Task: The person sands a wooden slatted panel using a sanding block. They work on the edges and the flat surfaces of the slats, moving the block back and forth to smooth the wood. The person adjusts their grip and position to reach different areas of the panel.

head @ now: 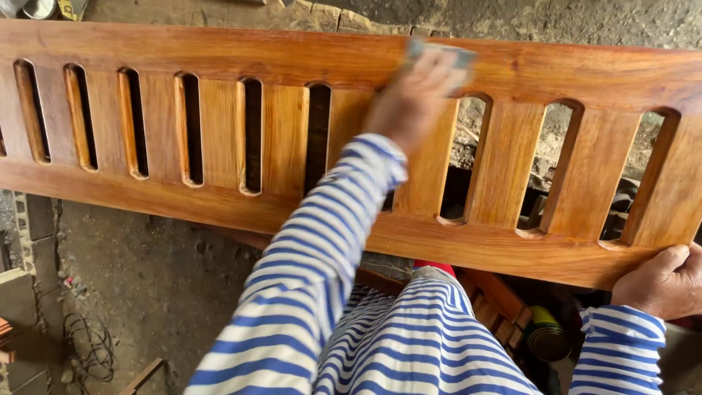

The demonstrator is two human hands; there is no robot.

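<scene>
Dusty concrete floor [161,285] is showing beneath a long slatted panel [219,58] of glossy orange-brown wood, lying across the view with arched slots between its slats. Left hand [413,99], blurred, is pressing a grey pad [446,53] against the upper rail, fingers curled over it. Right hand [662,281] is gripping the lower rail's edge, fingers wrapped under. A tin can [547,338] is sitting below.

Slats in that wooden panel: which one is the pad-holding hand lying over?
The slat right of the darkest slot, sixth from the left; the left hand and its sleeve cross it, other slats show bare.
</scene>
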